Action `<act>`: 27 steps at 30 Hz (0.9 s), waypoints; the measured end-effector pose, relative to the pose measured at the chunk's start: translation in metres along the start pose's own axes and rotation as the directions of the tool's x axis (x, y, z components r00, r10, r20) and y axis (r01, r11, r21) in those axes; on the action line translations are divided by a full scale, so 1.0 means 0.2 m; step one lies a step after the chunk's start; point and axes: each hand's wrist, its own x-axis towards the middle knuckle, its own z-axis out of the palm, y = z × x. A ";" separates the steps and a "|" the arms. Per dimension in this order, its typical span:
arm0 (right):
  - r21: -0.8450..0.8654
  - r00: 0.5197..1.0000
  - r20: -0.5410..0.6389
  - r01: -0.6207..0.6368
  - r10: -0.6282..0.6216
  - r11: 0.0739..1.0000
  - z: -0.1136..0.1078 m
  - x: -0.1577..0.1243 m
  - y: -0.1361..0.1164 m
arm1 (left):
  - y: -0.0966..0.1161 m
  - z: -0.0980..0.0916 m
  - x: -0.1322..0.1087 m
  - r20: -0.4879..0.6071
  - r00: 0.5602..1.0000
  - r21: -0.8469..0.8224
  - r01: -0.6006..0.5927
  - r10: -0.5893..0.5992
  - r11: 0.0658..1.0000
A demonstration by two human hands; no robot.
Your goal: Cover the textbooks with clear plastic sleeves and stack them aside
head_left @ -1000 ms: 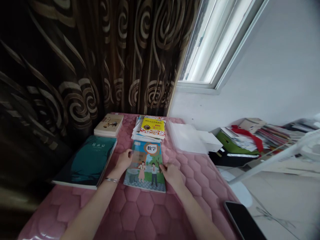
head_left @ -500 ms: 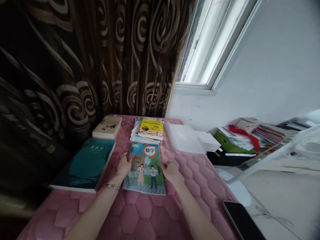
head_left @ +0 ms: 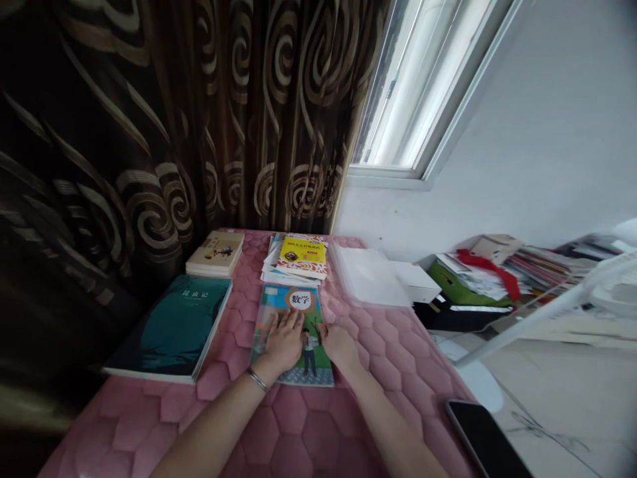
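Observation:
A maths textbook (head_left: 316, 373) with two cartoon children on its cover lies flat on the pink quilted cover. My left hand (head_left: 285, 342), a bracelet on its wrist, rests palm down on the middle of the book with its fingers stretched out. At the book's right edge is my right hand (head_left: 340, 346), its thumb on the cover and its curled fingers pinching that side. Behind the textbook lies a yellow book (head_left: 302, 251) on a stack of papers and books. A large dark green book (head_left: 174, 325) sits to the left.
Smaller tan books (head_left: 215, 253) are stacked at the back left. Clear plastic sleeves (head_left: 365, 275) and a white box (head_left: 415, 282) lie at the back right. A phone (head_left: 485, 435) rests by the right table edge. Beyond it stand a white fan (head_left: 537, 312) and a green bag (head_left: 452, 282) of papers.
My left hand has moved from the textbook's left edge onto its cover and now hides one cartoon child. My right hand stays at the right edge.

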 end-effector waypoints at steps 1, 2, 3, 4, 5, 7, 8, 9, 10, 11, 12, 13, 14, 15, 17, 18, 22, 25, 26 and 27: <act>-0.007 1.000 -0.003 0.000 0.000 1.000 0.00 -0.01 0.00 | 0.00 0.01 0.01 -0.025 0.999 0.001 0.023 -0.023 1.000; -0.015 1.000 -0.005 0.001 -0.001 1.000 0.00 -0.01 0.00 | -0.02 0.02 0.01 -0.053 0.997 0.010 0.064 -0.063 0.998; -0.023 1.000 -0.006 0.001 -0.001 1.000 -0.01 -0.01 0.00 | -0.05 0.02 0.02 -0.073 0.991 0.024 0.110 -0.108 0.994; -0.030 1.000 -0.009 -0.001 0.001 1.000 -0.01 -0.02 0.00 | -0.09 0.02 0.01 -0.085 0.984 0.042 0.163 -0.159 0.986; -0.035 1.000 -0.011 -0.004 0.003 0.999 -0.01 -0.02 -0.01 | -0.13 0.01 0.00 -0.090 0.974 0.058 0.215 -0.209 0.975; -0.042 1.000 -0.016 -0.008 0.007 0.999 0.00 -0.03 -0.01 | -0.21 0.00 -0.03 -0.096 0.952 0.086 0.298 -0.290 0.951; -0.044 1.000 -0.020 -0.009 0.008 0.999 0.00 -0.03 -0.01 | -0.23 -0.01 -0.04 -0.105 0.941 0.096 0.332 -0.322 0.938; -0.046 1.000 -0.023 -0.011 0.010 0.999 0.00 -0.03 -0.01 | -0.25 -0.01 -0.06 -0.121 0.929 0.104 0.362 -0.349 0.926; -0.047 1.000 -0.027 -0.013 0.012 0.999 0.00 -0.04 -0.01 | -0.25 -0.02 -0.08 -0.142 0.919 0.113 0.385 -0.368 0.916; -0.047 0.999 -0.031 -0.015 0.014 0.999 0.00 -0.04 -0.01 | -0.25 -0.02 -0.10 -0.167 0.910 0.124 0.402 -0.381 0.907; -0.047 0.999 -0.033 -0.017 0.016 0.999 0.00 -0.05 -0.02 | -0.24 -0.02 -0.11 -0.190 0.902 0.138 0.416 -0.389 0.899; -0.046 0.999 -0.036 -0.020 0.018 0.999 0.00 -0.05 -0.02 | -0.22 -0.02 -0.12 -0.211 0.895 0.152 0.427 -0.393 0.891; -0.045 0.999 -0.038 -0.021 0.019 0.999 0.00 -0.05 -0.02 | -0.20 -0.03 -0.13 -0.225 0.888 0.166 0.439 -0.400 0.883; -0.042 0.999 -0.040 -0.021 0.019 0.999 0.00 -0.06 -0.02 | -0.19 -0.03 -0.13 -0.231 0.880 0.174 0.458 -0.416 0.872; -0.032 0.999 -0.043 -0.022 0.020 0.999 0.00 -0.06 -0.02 | -0.15 -0.05 -0.11 -0.224 0.850 0.166 0.516 -0.478 0.840; -0.025 0.999 -0.044 -0.022 0.021 0.999 0.00 -0.06 -0.02 | -0.14 -0.06 -0.10 -0.212 0.829 0.147 0.551 -0.518 0.821; -0.001 0.998 -0.049 -0.029 0.029 1.000 0.01 -0.05 -0.01 | -0.12 -0.09 -0.05 -0.155 0.768 0.060 0.635 -0.622 0.770; 0.017 0.998 -0.056 -0.030 0.031 0.999 0.02 -0.05 -0.01 | -0.15 -0.09 -0.03 -0.114 0.768 0.023 0.636 -0.630 0.771; 0.026 0.998 -0.058 -0.028 0.029 0.999 0.02 -0.04 0.00 | -0.16 -0.10 -0.03 -0.094 0.774 0.005 0.629 -0.626 0.777; 0.038 0.998 -0.058 -0.024 0.026 0.999 0.03 -0.04 0.01 | -0.18 -0.10 -0.03 -0.070 0.782 -0.017 0.620 -0.619 0.785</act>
